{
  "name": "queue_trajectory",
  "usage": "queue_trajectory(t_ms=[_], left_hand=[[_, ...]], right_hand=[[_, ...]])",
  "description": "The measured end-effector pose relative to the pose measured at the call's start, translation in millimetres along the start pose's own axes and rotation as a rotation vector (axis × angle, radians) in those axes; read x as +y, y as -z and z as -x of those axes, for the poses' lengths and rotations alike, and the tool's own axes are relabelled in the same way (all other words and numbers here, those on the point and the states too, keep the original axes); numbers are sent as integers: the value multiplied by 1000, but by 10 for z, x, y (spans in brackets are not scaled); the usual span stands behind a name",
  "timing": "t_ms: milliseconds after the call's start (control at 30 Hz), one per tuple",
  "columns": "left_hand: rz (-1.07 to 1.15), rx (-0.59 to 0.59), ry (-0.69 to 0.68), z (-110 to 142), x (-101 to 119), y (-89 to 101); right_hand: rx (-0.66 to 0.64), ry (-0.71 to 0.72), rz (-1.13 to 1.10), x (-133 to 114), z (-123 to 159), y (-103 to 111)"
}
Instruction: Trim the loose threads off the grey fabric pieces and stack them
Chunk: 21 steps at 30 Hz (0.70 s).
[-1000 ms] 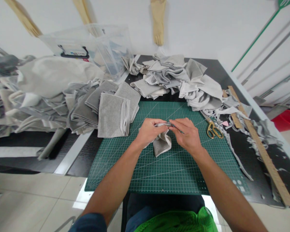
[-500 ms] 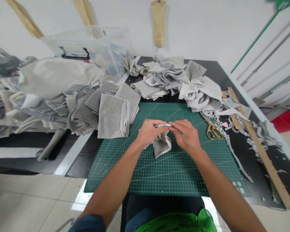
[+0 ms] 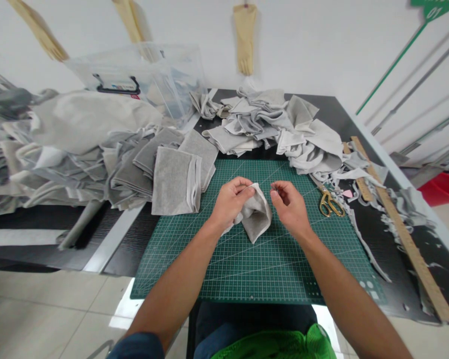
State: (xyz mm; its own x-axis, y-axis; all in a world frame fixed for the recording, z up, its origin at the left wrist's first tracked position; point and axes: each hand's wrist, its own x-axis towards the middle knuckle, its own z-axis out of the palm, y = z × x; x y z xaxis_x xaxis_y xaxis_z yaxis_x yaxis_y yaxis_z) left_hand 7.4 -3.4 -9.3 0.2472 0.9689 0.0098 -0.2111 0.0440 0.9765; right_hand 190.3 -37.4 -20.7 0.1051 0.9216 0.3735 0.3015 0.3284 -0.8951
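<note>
My left hand (image 3: 230, 202) pinches the upper edge of a grey cloth (image 3: 257, 219) with a pale border. The cloth hangs folded from the fingers, one corner pointing down over the green cutting mat (image 3: 224, 269). Just right of the cloth and apart from it, my right hand (image 3: 289, 205) has its thumb and fingertips drawn together. Whatever sits in that pinch, if anything, is too small to make out. Gold-handled scissors (image 3: 330, 204) lie at the mat's right side, their blades partly under scraps.
Stacked grey cloths (image 3: 175, 179) border the mat on the left, and a heap of cloths (image 3: 262, 117) lies behind it. A wooden ruler (image 3: 407, 234) and fabric strips are on the right. A clear plastic box (image 3: 183, 75) stands at the back left.
My right hand has come away from the cloth's edge and moved slightly right. The cloth now hangs wider from my left hand alone.
</note>
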Motion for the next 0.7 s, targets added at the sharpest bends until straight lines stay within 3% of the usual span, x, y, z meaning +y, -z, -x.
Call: queue_trajectory(t_ms=[133,333,700], left_hand=[[56,-24,-24,-6,2,9],[40,-30,-57,-7,1,11],[103,-7,-42,-11,21,-10]], right_hand=[[-72,-49,-86,-107,1,24],[-123,-96,33,-83,1,21],[41,-126,-100,5,2,35]])
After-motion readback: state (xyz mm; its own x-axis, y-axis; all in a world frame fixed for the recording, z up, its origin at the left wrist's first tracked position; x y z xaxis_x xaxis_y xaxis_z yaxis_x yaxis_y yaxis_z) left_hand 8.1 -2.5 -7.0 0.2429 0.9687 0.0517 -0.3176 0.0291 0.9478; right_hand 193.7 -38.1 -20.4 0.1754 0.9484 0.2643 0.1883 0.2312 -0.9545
